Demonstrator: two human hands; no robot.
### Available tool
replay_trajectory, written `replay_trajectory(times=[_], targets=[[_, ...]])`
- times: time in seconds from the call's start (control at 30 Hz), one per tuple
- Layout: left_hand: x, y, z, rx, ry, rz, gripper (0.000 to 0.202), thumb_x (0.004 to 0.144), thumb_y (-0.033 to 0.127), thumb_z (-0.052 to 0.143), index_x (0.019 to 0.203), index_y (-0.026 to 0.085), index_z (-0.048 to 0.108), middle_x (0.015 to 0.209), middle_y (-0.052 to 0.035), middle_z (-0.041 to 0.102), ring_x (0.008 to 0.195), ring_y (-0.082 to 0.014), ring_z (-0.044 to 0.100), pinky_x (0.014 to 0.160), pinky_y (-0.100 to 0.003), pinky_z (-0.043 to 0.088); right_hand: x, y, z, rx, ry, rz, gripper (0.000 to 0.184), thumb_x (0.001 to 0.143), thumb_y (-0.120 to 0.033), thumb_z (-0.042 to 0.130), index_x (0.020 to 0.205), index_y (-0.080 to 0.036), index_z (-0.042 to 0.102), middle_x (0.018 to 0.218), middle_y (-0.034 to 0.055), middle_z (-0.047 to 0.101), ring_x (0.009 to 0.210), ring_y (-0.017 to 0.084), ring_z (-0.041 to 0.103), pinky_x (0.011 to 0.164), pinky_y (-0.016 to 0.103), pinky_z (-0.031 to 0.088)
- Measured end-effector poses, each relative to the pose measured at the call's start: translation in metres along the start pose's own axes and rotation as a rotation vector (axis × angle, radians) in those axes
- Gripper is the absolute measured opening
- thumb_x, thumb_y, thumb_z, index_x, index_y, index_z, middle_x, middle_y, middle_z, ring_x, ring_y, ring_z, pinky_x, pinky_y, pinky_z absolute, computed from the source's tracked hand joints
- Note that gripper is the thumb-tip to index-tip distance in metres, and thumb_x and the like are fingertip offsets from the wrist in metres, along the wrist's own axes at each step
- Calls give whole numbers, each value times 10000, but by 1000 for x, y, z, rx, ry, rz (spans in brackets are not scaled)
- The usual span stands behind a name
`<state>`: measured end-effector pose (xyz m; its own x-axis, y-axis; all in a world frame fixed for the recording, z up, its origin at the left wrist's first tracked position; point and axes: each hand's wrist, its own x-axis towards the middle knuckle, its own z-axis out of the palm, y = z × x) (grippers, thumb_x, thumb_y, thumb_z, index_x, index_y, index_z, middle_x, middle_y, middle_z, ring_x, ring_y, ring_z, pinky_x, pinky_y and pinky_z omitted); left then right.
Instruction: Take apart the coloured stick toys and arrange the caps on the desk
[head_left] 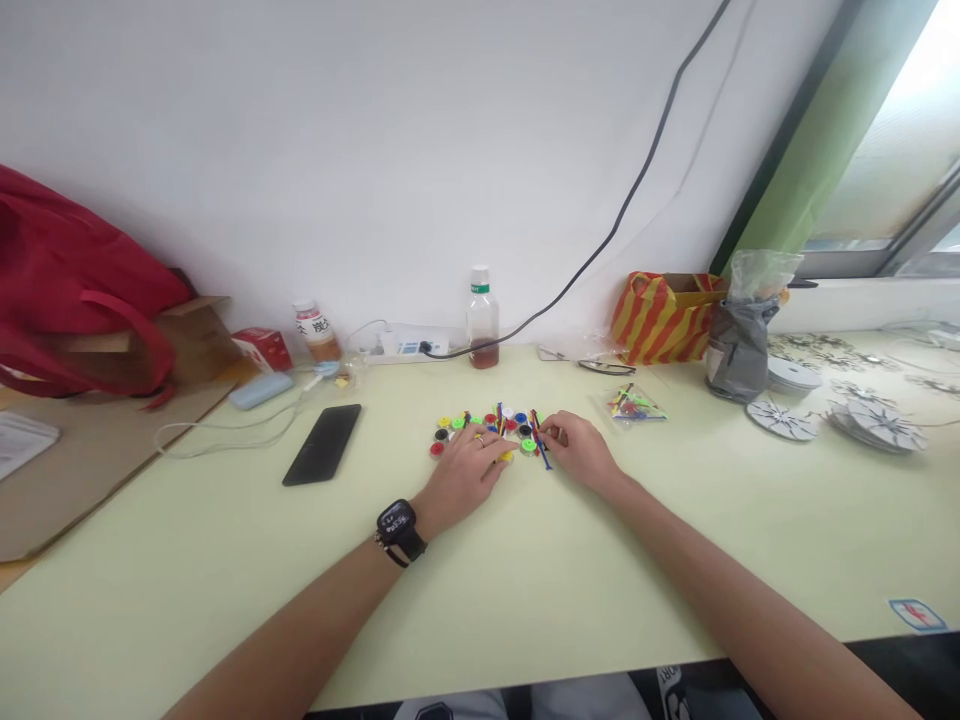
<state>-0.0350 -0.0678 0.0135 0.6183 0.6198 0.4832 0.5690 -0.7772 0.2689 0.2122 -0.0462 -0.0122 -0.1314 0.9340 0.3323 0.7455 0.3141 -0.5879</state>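
Observation:
Small round plastic pieces in red, green, yellow, blue, black and white [436, 449] lie grouped on the table in front of me. My left hand [466, 468] rests over the near side of this group, its fingers stretched out, one near a yellow piece [507, 457]. The hand covers part of the group. A second cluster of thin coloured sticks [499, 417] stands out beyond its fingers. On the right, thin blue and red plastic sticks [541, 448] lie at the fingertips of my right hand [577, 448], which pinches at them with thumb and forefinger.
A black phone [322, 445] lies left of the pieces. A clear packet of coloured parts [636, 403] is to the right. Behind stand a bottle [482, 318] and a striped bag [660, 318]. Patterned discs [874, 425] are stacked far right, and a black cable [634, 190] hangs along the wall.

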Motion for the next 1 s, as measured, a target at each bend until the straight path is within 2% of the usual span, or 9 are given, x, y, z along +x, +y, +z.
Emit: replay_trajectory(times=[0.27, 0.37, 0.5, 0.63, 0.77, 0.87, 0.93, 1.0], targets=[[2, 3, -4, -216, 163, -137, 214, 975, 229, 632, 1164, 257, 729, 1114, -45, 743, 1126, -253, 565, 1023, -448, 455, 1, 2, -10, 25, -19, -17, 70, 876, -209, 560, 892, -213, 628, 889, 34, 678, 780, 181, 592, 671, 292, 407], [3, 4, -5, -279, 178, -171, 181, 972, 245, 643, 1125, 254, 740, 1094, -49, 741, 1107, -248, 588, 999, -437, 463, 2, 3, -17, 103, -80, 15, 92, 868, -244, 554, 866, -202, 636, 822, 32, 670, 704, 171, 563, 622, 286, 391], [4, 2, -2, -293, 207, -184, 178, 979, 261, 639, 1128, 257, 736, 1101, -50, 730, 1107, -238, 608, 1009, -422, 458, 4, 1, -26, 246, -155, 75, 155, 863, -319, 569, 853, -187, 649, 735, 16, 638, 623, 154, 513, 571, 279, 357], [4, -1, -3, -250, 306, -226, 198, 1002, 297, 611, 1148, 254, 738, 1086, -67, 697, 1094, -237, 607, 968, -397, 473, 4, -5, -38, 359, -184, 146, 200, 848, -379, 617, 842, -182, 655, 794, 21, 650, 693, 160, 541, 638, 289, 396], [3, 0, -8, -253, 305, -258, 181, 1025, 328, 573, 1050, 235, 727, 1024, -51, 671, 1026, -214, 612, 914, -367, 477, 0, -10, -47, 477, -203, 259, 250, 857, -452, 646, 839, -203, 635, 811, 1, 637, 677, 141, 517, 615, 274, 375], [2, 1, -9, -330, 306, -291, 157, 1010, 351, 596, 995, 217, 678, 984, -32, 675, 897, -180, 620, 814, -328, 492, -5, -12, -50, 638, -221, 318, 307, 871, -521, 658, 880, -222, 587, 811, -7, 650, 602, 116, 468, 565, 262, 355], [2, 1, -8, -415, 314, -333, 162, 977, 375, 648, 979, 214, 642, 907, -9, 672, 778, -154, 610, 726, -298, 498, -7, -13, -49, 766, -199, 330, 345, 861, -550, 686, 896, -229, 565, 867, 19, 698, 638, 127, 538, 603, 273, 419], [2, 1, -6, -500, 328, -363, 197, 935, 391, 703, 977, 212, 633, 854, 6, 665, 715, -138, 603, 671, -275, 504, -8, -15, -47, 874, -141, 321, 374, 828, -553, 737, 891, -228, 563, 918, 54, 736, 751, 168, 644, 717, 321, 503]])
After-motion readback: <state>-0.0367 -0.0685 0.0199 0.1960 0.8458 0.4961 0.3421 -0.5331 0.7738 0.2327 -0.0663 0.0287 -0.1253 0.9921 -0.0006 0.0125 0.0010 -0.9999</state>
